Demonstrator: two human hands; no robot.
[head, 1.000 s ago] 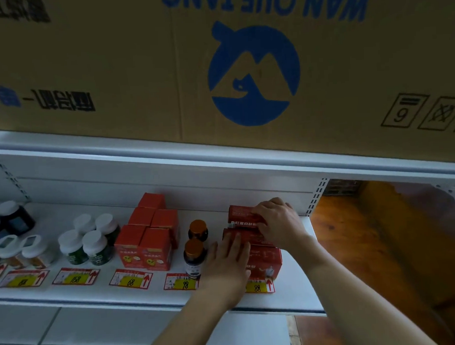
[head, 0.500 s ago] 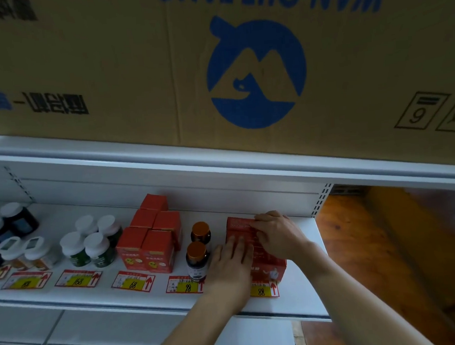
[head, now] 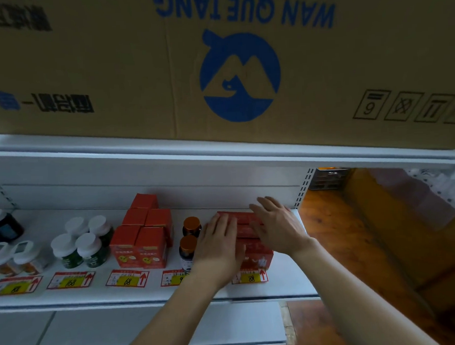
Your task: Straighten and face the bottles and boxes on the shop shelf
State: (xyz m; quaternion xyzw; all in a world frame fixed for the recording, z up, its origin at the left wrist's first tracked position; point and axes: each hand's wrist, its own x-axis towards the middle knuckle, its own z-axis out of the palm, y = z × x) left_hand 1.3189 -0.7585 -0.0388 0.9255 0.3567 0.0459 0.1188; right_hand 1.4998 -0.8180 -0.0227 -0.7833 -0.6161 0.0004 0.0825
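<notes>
Both hands lie flat, fingers straight, on a row of flat red cardboard boxes (head: 246,221) near the right end of the white metal shelf (head: 288,275): left hand (head: 220,248) on the left side, right hand (head: 276,226) on the right. Two brown amber-capped bottles (head: 189,241) stand just left of the boxes, above yellow price tags (head: 126,278) along the front edge.

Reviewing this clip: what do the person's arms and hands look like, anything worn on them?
Both forearms are bare as far as the frame shows, with no sleeve in view. The left hand and right hand wear no gloves; no ring, watch or bracelet is visible on the fingers or wrists.
</notes>
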